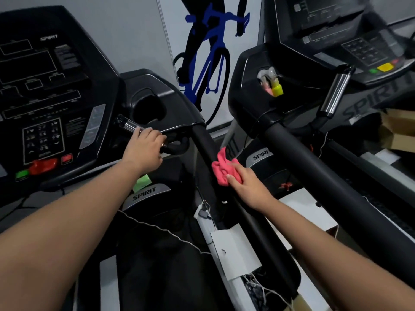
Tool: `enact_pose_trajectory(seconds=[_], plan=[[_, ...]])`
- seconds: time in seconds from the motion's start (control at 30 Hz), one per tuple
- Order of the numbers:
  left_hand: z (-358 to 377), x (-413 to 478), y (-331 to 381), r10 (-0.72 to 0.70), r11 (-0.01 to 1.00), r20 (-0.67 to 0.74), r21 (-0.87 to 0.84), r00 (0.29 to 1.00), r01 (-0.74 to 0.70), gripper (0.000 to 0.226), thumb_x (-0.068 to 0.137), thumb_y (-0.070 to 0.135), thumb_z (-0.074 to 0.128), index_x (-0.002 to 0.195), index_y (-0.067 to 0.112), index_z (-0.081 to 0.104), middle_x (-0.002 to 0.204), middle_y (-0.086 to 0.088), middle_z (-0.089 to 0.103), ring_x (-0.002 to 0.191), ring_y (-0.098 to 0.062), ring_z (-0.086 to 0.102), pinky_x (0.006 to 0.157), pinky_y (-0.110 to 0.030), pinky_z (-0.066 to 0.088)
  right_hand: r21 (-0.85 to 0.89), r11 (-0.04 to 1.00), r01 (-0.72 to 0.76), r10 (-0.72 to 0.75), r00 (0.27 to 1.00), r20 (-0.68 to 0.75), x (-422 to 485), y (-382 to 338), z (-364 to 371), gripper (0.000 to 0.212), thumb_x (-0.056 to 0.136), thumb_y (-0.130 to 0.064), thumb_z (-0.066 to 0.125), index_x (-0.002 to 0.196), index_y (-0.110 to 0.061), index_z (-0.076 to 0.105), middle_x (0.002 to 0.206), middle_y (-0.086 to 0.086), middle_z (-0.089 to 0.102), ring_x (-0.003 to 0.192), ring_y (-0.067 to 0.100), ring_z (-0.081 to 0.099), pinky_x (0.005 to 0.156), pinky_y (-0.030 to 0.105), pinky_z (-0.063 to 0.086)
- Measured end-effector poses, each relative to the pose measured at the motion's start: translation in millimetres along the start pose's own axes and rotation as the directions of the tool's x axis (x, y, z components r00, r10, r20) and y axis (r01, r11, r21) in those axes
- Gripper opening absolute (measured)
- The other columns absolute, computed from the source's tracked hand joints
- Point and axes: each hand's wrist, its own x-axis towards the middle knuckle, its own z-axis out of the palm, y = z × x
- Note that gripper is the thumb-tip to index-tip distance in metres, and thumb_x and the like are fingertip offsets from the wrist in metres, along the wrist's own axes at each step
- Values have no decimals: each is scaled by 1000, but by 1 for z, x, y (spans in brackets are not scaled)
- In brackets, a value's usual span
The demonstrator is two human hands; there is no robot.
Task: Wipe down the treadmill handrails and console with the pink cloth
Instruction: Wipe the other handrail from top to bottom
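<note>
My right hand (pixel 246 186) presses the crumpled pink cloth (pixel 221 170) against the black right handrail (pixel 203 142) of the near treadmill, about midway along the rail. My left hand (pixel 144 151) is closed around the inner handle bar with the chrome pulse grip (pixel 129 125), just below the console (pixel 45 97). The console is dark, with a keypad, a red stop button and a green start button. An empty cup holder (pixel 149 108) sits at the console's right side.
A second treadmill stands to the right, with its thick black handrail (pixel 314 164) and console (pixel 350 41). Its cup holder holds spray bottles (pixel 272 84). Cardboard boxes (pixel 397 129) lie at far right. White card and cables (pixel 235 254) fill the gap between machines.
</note>
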Motion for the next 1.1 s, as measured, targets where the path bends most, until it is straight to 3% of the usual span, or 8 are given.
enact_pose_trajectory(seconds=[0.13,0.23,0.33,0.43,0.53,0.6,0.8,1.1], plan=[[-5,16,-3,1,998,98,64,995,-7,62,90,39,54,145,19,34,145,-2,39,140,-24,25,117,-46,6,-370,929,32,-23,999,30,-37,-30,-10,45,92,-44,47,136,-45,38,134,10,40,120,35,45,102,39,40],[-10,24,0,16,991,95,129,995,-29,54,89,42,53,136,17,44,136,-4,47,130,-27,39,115,-43,18,-643,762,78,-58,997,51,-67,-38,9,55,86,-39,57,137,-46,39,143,18,28,124,43,34,91,48,48],[-17,28,0,57,987,75,147,996,-68,53,85,48,56,128,17,50,129,-4,51,122,-26,45,104,-36,33,-815,579,33,-78,997,-16,-72,-32,35,79,43,-27,89,118,-36,66,126,35,50,88,54,56,57,53,54],[-18,30,-2,62,990,57,120,996,-69,57,82,53,58,127,18,50,127,-3,51,121,-25,45,99,-35,36,-808,589,-12,-53,997,-53,-50,-42,42,81,44,-31,91,120,-39,64,127,36,50,89,58,55,59,62,51],[-11,30,-2,65,986,37,151,997,-70,59,82,55,58,128,18,47,127,-2,50,120,-25,44,99,-35,35,-806,591,-18,-46,997,-56,-14,-56,44,75,89,-25,58,146,-47,14,152,31,0,128,56,22,95,66,35],[-6,32,-1,103,968,38,226,994,-109,51,86,42,57,129,18,43,128,-3,46,121,-26,42,99,-36,35,-796,605,-25,16,1000,-19,6,-67,43,73,95,-20,48,148,-46,4,153,26,-9,132,53,12,100,65,29],[-8,52,-8,313,896,142,282,939,-342,34,95,19,48,129,15,47,129,-4,51,118,-25,49,89,-34,43,-773,633,-48,-7,998,-67,66,-80,51,63,99,-29,41,147,-46,4,154,24,0,128,48,23,93,63,37],[-5,58,-11,369,902,102,201,924,-382,43,85,16,49,125,28,57,107,3,64,98,-23,63,65,-30,37,-576,796,-185,115,981,-156,132,-96,48,77,93,-46,47,151,-26,1,148,21,23,127,41,32,97,57,38]])
